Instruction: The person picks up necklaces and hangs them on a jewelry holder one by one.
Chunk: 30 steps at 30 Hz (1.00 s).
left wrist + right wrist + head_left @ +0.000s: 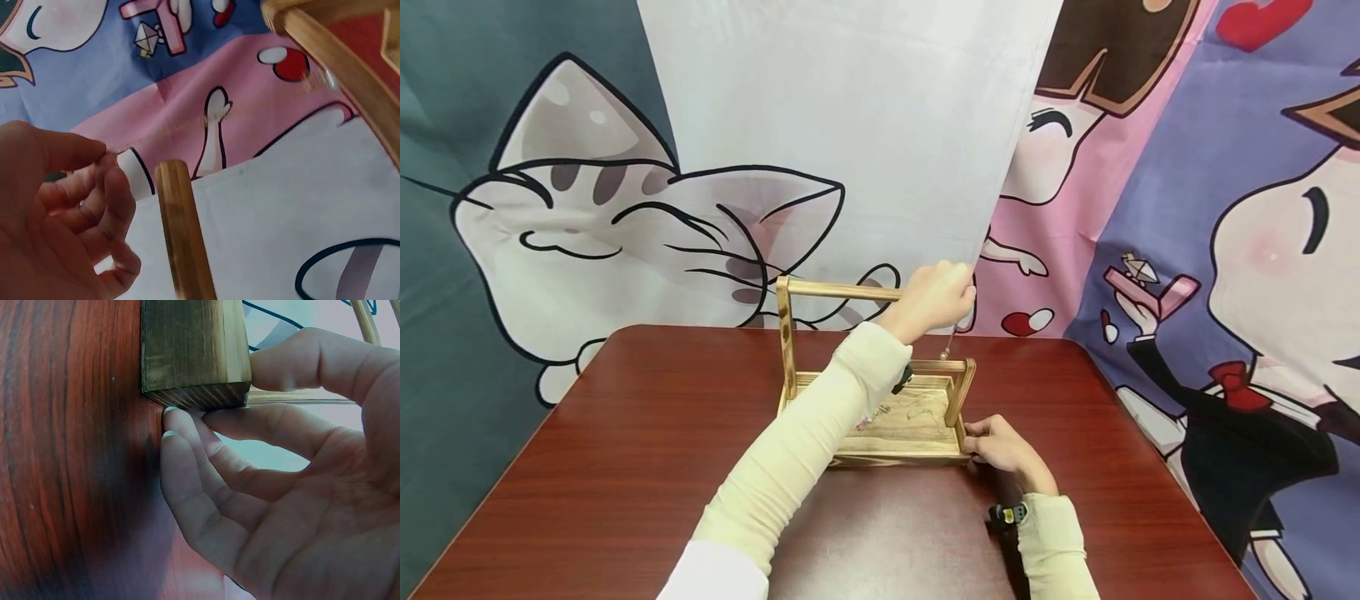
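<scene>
Sleeves lead to hands: chain hanging below left, rack against right.

A printed cartoon backdrop hangs behind a dark red, wood-grained surface, where a pale sheen spreads across the near middle. At left, a smiling cat with closed eyes stretches over grey-green and white cloth. To the right, a brown-haired figure appears against pink, beside a second figure in black, wearing a red bow tie on a violet-blue ground. An open pink box shows below a red heart.
</scene>
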### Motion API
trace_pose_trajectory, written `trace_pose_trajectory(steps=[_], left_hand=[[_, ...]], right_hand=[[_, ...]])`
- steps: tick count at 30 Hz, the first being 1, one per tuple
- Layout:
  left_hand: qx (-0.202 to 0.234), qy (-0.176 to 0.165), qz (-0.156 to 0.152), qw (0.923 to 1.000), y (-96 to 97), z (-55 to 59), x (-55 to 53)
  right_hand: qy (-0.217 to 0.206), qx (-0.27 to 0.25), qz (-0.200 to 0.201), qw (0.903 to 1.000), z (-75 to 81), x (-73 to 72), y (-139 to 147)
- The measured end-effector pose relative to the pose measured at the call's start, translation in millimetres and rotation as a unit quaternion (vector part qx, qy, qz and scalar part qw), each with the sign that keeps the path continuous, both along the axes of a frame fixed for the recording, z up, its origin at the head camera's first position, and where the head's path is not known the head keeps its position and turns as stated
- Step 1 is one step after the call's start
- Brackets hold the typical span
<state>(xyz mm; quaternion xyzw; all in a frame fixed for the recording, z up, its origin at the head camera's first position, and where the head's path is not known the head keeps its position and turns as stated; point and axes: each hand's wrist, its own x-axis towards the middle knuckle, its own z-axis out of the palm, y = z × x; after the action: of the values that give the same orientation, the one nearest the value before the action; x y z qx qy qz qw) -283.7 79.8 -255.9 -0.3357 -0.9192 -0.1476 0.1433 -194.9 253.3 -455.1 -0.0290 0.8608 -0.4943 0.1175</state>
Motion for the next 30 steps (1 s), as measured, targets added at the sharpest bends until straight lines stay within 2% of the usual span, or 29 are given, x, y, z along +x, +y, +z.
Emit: trace_pose_trajectory(steps=[3, 5, 9, 12, 14, 17, 24, 30], left_hand=[[0.051, -0.041, 0.02, 0.9976, 2.3, -1.9, -2.2], [0.091, -0.072, 0.036, 0.9926, 3.4, -2.6, -3.7], [0.161, -0.128, 0.058, 0.9768, 5.3, -2.7, -5.2], [0.204, -0.153, 0.07, 0.9644, 6.2, -1.9, -5.1], [0.223, -0.159, 0.079, 0.9584, 6.6, -1.6, -4.6], [0.234, -0.16, 0.098, 0.9541, 6.3, -1.5, -3.1], [0.231, -0.149, 0.143, 0.9508, 5.8, -3.9, -3.9], [0.243, -0.136, 0.172, 0.9449, 3.2, -6.4, -5.5]], right_hand=[[0.002, -0.002, 0.0, 1.0, 8.2, 4.2, -3.5], [0.002, -0.003, 0.002, 1.0, 16.0, 8.9, -6.6], [-0.002, -0.001, 0.006, 1.0, 28.6, 16.5, -11.4], [-0.003, -0.001, 0.014, 0.9999, 31.1, 17.3, -11.8], [-0.001, -0.003, 0.018, 0.9998, 30.8, 16.9, -11.2], [0.0, -0.005, 0.024, 0.9997, 29.0, 15.8, -9.9], [0.004, -0.003, 0.009, 0.9999, -3.3, -1.5, 4.5], [0.0, -0.006, 0.0, 1.0, -2.4, -1.0, 2.4]])
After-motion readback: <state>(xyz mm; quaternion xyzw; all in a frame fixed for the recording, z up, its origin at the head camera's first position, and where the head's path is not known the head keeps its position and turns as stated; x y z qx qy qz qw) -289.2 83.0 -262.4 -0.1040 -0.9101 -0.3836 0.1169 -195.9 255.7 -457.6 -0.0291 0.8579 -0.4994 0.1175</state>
